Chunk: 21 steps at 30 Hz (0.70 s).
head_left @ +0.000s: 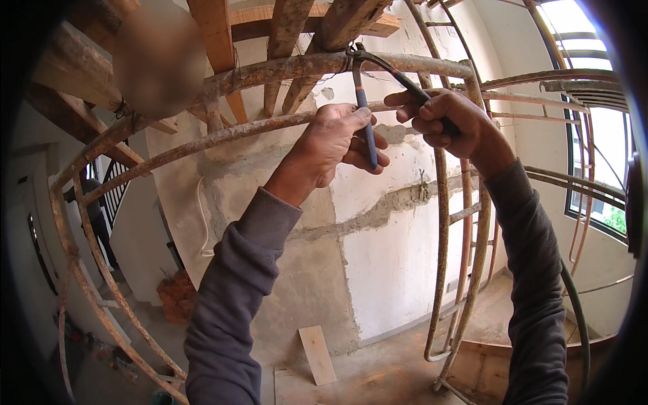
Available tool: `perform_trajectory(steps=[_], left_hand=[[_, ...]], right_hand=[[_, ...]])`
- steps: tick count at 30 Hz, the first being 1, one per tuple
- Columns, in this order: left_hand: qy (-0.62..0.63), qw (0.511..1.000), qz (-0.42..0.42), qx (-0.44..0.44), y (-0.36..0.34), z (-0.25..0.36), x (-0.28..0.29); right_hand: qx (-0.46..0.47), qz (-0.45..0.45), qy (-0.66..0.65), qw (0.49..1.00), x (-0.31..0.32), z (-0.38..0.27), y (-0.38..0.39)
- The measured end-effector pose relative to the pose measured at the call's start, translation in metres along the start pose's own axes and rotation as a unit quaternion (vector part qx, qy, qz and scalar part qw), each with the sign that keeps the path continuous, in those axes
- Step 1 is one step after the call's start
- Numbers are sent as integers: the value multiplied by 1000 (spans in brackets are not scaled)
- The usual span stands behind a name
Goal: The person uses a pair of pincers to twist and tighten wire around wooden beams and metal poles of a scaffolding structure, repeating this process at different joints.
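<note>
A pair of end-cutting nippers with dark blue handles and orange bands is spread apart in front of me. Its jaws rest at the wire tie on the upper rusty scaffold pipe, just under a wooden beam. My left hand is closed on the left handle, pressing it with the thumb, some fingers loosely curled. Around the right handle my right hand is wrapped, its index finger sticking out. Whether the jaws grip the wire is too small to tell.
Rusty scaffold frames stand at left and at right. Wooden beams lie overhead. Behind is a patched wall. A wooden board leans at its foot, with stacked bricks to the left. A window is at right.
</note>
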State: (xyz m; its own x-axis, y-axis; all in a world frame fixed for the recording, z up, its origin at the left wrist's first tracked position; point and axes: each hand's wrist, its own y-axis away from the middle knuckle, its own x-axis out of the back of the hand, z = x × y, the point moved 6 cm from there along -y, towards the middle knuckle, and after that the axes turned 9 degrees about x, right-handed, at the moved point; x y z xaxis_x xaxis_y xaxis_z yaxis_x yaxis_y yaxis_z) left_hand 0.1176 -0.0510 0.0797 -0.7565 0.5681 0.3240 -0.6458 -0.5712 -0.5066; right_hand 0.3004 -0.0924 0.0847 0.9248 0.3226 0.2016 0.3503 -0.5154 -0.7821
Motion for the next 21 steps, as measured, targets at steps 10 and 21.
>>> perform_trajectory(steps=[10,21], left_hand=[[50,998,-32,-16,-16,-3,-21],[128,990,-57,-26,-27,8,-43]], right_hand=[[-9,40,11,999,13,-4,-5],[52,28,113,992,51,-34,-8]])
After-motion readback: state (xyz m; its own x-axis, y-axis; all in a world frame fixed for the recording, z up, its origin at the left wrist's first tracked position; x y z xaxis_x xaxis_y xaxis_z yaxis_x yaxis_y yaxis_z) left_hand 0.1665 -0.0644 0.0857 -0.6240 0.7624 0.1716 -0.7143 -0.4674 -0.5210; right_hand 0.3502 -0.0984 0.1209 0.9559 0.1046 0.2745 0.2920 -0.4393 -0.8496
